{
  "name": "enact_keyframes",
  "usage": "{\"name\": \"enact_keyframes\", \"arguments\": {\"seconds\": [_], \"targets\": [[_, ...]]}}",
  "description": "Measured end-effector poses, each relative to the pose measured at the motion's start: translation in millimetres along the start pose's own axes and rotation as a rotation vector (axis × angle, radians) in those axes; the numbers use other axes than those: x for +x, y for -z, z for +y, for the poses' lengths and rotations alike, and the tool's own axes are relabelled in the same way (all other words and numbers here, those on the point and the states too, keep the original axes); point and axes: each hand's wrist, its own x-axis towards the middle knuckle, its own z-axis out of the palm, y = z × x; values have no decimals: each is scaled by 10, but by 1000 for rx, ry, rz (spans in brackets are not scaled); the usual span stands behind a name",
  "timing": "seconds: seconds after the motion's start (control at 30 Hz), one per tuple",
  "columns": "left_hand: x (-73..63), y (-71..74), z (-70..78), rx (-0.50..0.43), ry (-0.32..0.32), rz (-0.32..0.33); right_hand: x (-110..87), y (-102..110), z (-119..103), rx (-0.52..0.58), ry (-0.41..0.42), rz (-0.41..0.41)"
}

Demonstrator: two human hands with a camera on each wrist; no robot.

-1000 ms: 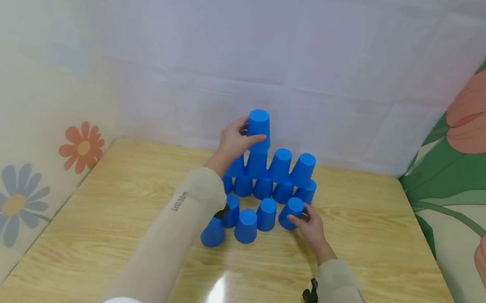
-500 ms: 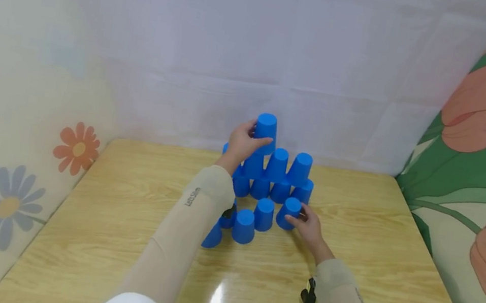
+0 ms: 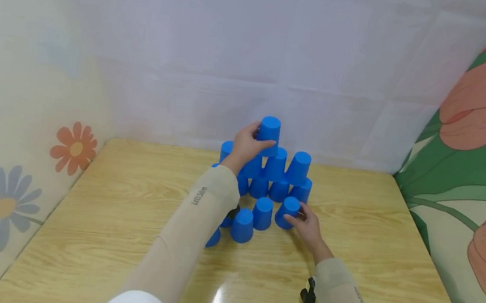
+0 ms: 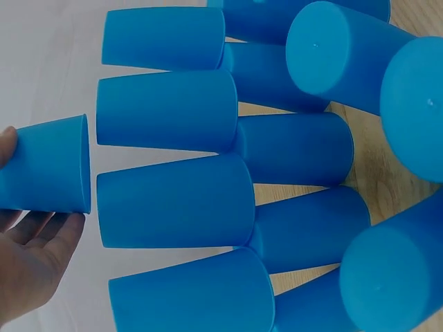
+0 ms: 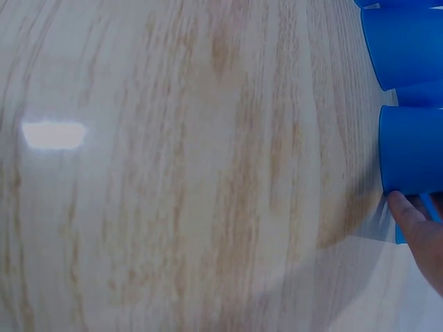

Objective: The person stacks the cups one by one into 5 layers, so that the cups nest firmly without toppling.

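My left hand (image 3: 248, 147) grips an upside-down blue cup (image 3: 269, 132) over the upper row of a cup stack. In the left wrist view that cup's rim (image 4: 86, 166) stands a narrow gap away from the bases of the upper-row cups (image 4: 166, 111). Beneath these, the bottom-row cups (image 3: 278, 191) stand on the table, partly hidden by my left arm. My right hand (image 3: 310, 227) holds another upside-down cup (image 3: 287, 212) at the front right, thumb and fingers at its sides. The right wrist view shows a finger at this cup's rim (image 5: 408, 152).
Several loose upside-down cups stand in front of the stack, among them a front cup (image 3: 242, 225) and one nearer the right hand, a middle cup (image 3: 262, 213). The wooden table (image 3: 365, 270) reaches back to a white cloth backdrop (image 3: 348, 83). Flowered walls flank both sides.
My left hand has carried its cup to the right and slightly lower, from above one upper-row cup to between two. My right hand stays at its cup. The head view has shifted slightly.
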Motion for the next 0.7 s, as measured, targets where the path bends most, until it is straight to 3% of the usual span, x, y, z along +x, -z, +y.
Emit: {"name": "enact_keyframes", "arguments": {"seconds": [0.7], "targets": [[15, -29, -69, -57, 14, -15, -20, -8, -39, -4, -42, 0]]}}
